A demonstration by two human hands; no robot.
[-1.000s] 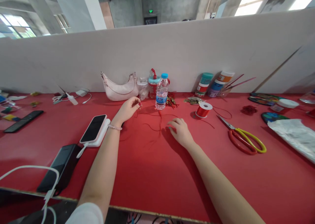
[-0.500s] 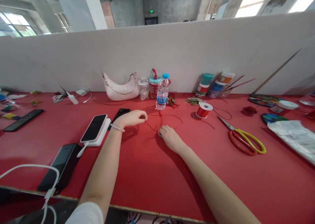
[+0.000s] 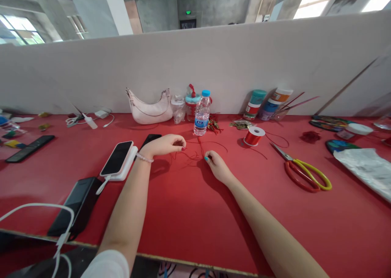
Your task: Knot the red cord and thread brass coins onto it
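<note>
A thin red cord lies in loose loops on the red table, in front of a water bottle. My left hand hovers just above the table with its fingers pinched on one end of the cord. My right hand rests on the table a little to the right, fingertips pinched on another part of the same cord. A red cord spool stands further right.
A phone on a white charger, a black phone and a power bank lie at the left. Red-and-yellow scissors lie at the right. A pink bag, cups and paint jars line the white partition.
My left hand came down from near the bottle toward the table, still pinching the cord. My right hand slid left, then pinched the cord near its tangle.
</note>
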